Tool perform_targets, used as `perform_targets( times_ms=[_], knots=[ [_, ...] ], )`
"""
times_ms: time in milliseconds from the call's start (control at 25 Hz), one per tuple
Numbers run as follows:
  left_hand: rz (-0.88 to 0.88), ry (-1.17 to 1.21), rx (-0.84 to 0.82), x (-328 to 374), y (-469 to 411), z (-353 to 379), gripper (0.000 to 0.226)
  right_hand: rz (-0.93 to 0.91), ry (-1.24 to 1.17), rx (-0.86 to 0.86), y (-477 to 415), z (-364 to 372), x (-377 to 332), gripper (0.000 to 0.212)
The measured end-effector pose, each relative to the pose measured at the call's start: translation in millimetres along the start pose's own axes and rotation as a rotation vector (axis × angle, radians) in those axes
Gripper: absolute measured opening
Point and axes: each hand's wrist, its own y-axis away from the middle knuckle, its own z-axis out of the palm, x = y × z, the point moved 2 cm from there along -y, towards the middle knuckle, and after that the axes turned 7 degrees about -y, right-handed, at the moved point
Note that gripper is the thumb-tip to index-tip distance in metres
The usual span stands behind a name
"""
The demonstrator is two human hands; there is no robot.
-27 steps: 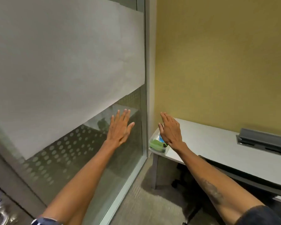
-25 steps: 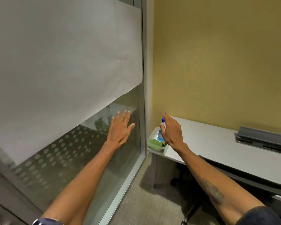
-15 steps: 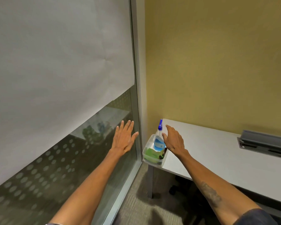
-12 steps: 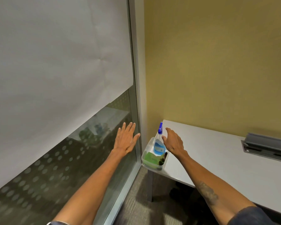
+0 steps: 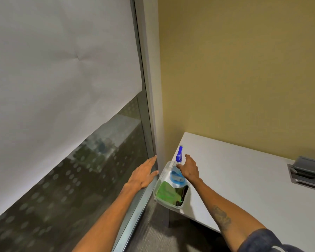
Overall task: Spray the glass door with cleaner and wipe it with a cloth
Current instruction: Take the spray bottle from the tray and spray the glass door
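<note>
The glass door fills the left side, its upper part covered by a white paper sheet, its lower part dotted. A clear spray bottle of blue cleaner with a blue nozzle stands in a clear plastic tray on the desk corner. A folded green cloth lies in the same tray. My right hand is at the bottle's neck, thumb in front and fingers behind, still apart. My left hand is flat and open beside the door's metal frame.
The white desk runs right along the yellow wall. A grey cable box is set in it at the far right. A dark object lies in the tray beside the cloth. Grey carpet lies below.
My view has swung right and down toward the desk corner. My right hand has come down onto the spray bottle's neck. My left hand has slid right, from the glass to the door frame.
</note>
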Motion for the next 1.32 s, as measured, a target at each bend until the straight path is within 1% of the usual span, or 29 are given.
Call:
perform_targets(
  times_ms=[160,240,400,560,760,920,1120,1320],
  knots=[
    [0.011,0.057,-0.101,-20,-22,8,0.071,0.05,-0.055,-0.014,-28,19,4,0.043],
    [0.002,0.074,-0.112,-25,-28,9,0.07,0.075,-0.075,-0.005,-37,25,5,0.04],
    [-0.039,0.099,-0.071,-26,-30,10,0.068,0.102,-0.06,0.02,-44,28,8,0.032],
    [-0.068,0.112,-0.017,-24,-22,7,0.069,0.052,-0.076,0.048,-35,25,9,0.029],
    [-0.079,0.158,0.012,-15,7,-2,0.071,-0.122,-0.163,0.142,1,11,-10,0.027],
    [-0.062,0.21,0.085,-3,49,-11,0.071,-0.306,-0.265,0.237,44,-6,-42,0.017],
    [-0.045,0.19,0.243,9,122,-21,0.068,-0.548,-0.301,0.346,122,-18,-89,0.016],
    [-0.008,0.243,0.463,11,217,-30,0.08,-0.727,-0.31,0.359,221,-12,-141,0.023]
  ],
)
